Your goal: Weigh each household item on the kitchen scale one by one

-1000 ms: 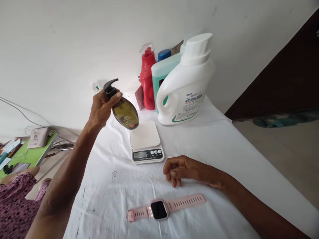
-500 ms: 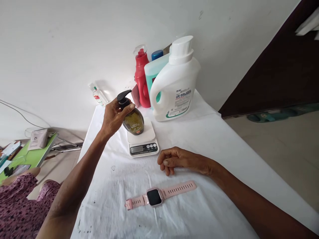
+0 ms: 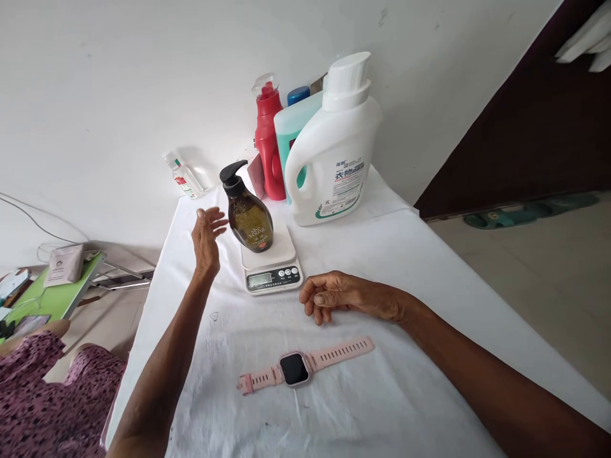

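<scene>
A dark pump bottle (image 3: pixel 251 219) with a black pump head stands tilted in view on the white kitchen scale (image 3: pixel 270 257). My left hand (image 3: pixel 207 238) is just left of the bottle, apart from it, with its fingers stretched out and nothing in them. On the cloth right of the scale's front corner rests my right hand (image 3: pixel 334 296); its fingers are loosely curled, slightly apart, and hold nothing I can see. A smartwatch with a pink strap (image 3: pixel 294 369) lies flat in front of it. The scale's display is lit, but its figures are too small to read.
Behind the scale stand a large white detergent jug (image 3: pixel 334 162), a red bottle (image 3: pixel 270 143) and a teal bottle (image 3: pixel 291 124). A small clear bottle (image 3: pixel 184 177) is at the back left. White cloth (image 3: pixel 382 267) covers the table. A person in patterned clothing (image 3: pixel 42 401) sits at the left.
My left hand has let go of the pump bottle and moved left and slightly down, opening its fingers. The bottle stays on the scale. My right hand keeps its place.
</scene>
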Available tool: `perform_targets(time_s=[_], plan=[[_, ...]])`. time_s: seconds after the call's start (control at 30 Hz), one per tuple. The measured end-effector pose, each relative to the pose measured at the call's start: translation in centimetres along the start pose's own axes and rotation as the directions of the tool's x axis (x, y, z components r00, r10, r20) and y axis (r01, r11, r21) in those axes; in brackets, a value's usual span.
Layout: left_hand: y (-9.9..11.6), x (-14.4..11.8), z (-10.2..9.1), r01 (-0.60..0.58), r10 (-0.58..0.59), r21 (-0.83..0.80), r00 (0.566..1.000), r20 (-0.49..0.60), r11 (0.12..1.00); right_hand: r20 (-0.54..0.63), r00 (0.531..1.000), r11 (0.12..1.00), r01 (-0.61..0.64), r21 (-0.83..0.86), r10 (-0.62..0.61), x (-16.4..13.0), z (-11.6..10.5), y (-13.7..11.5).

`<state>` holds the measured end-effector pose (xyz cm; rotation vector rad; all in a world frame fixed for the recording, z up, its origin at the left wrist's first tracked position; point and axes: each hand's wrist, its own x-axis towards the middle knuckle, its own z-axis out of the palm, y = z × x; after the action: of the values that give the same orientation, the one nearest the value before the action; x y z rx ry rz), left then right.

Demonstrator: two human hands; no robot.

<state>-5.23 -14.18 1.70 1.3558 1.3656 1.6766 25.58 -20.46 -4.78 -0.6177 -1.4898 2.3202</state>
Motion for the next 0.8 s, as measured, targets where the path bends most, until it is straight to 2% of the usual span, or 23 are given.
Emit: perform_targets(time_s=[0.07, 0.13, 0.27, 0.4, 0.8], plan=[[-2.8, -0.5, -0.7, 0.108, -0.108, -0.007, 0.991, -0.075, 0.994, -0.005, 1.0, 1.0, 0.0, 0.007, 0.0, 0.0, 0.0, 0.0], [-5.1, -1.1, -1.0, 0.173, -0.173, -0.013, 0.979, -0.105, 0.985, -0.013, 1.0, 1.0, -0.006, 0.008, 0.006, 0.0, 0.0, -0.1], [-7.4, -2.2, -1.2, 0.17, -0.167, 0.024, 0.981, -0.095, 0.985, -0.014, 1.0, 1.0, -0.018, -0.003, 0.018, 0.0, -0.1, -0.2], [-7.6, -2.4, -1.2, 0.139, -0.136, 0.084, 0.99, -0.037, 0.987, -0.01, 1.0, 1.0, -0.021, -0.013, 0.021, 0.1, -0.2, -0.1], [-7.3, -2.4, -1.3, 0.125, -0.125, 0.149, 0.992, -0.006, 0.981, -0.014, 1.0, 0.999, -0.018, -0.03, 0.018, 0.1, -0.3, 0.0]])
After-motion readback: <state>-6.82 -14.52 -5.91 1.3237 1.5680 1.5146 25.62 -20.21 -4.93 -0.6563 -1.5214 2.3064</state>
